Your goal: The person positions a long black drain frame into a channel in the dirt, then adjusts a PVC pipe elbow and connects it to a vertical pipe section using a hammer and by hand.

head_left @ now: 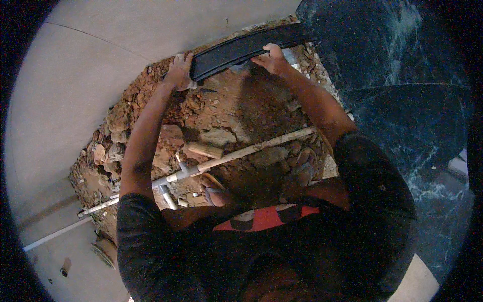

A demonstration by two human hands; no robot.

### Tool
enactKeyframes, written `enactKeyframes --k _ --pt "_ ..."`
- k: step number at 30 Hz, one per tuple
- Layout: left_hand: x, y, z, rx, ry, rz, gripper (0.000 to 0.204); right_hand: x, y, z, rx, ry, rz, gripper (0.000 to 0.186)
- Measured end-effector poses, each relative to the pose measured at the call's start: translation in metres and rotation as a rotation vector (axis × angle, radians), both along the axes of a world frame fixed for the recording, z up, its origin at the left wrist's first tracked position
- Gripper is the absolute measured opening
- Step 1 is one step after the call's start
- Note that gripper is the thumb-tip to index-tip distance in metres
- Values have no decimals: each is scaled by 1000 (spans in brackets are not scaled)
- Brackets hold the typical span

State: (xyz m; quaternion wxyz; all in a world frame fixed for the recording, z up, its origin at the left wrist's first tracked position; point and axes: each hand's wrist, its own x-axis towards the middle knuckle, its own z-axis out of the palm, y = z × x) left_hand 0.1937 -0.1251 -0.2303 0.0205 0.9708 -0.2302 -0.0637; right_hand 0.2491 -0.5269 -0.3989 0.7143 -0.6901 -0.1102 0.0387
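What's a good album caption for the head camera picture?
Left grip and right grip on a long black panel, by brown soil.

Here it is, the long black strip [229, 52], and I've got hold of it!
It's narrow and dark, ridges running along its long edges, slanting up to the right; left end at my left hand [179, 73], near edge at my right hand [274, 60], lying close beside the pale wall [126, 32], above brown soil [219, 103], far end reaching the dark marbled slab [372, 55].
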Motion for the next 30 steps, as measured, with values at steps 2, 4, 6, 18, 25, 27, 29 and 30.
enactKeyframes --k 2,4,6,18,25,27,29,30 --pt "-8 -16 16 -24 104 -4 103 -7 -7 -20 -116 -141 -41 33" --pt "-15 -17 30 -11 160 13 103 -9 5 -21 -53 -104 -75 32" --pt "-15 -18 34 18 177 13 104 -11 14 -16 181 133 -135 30" --pt "-11 -13 34 119 209 69 122 -27 35 11 174 166 -148 13" --pt "-13 -2 20 134 188 73 123 -39 50 59 386 460 -109 13" --pt "-20 20 15 160 177 99 123 -50 72 102 592 696 -46 13" --pt "-13 -12 25 102 175 21 123 -48 34 70 364 486 -111 14" --pt "-16 -15 30 86 183 15 122 -49 32 65 355 464 -114 14"
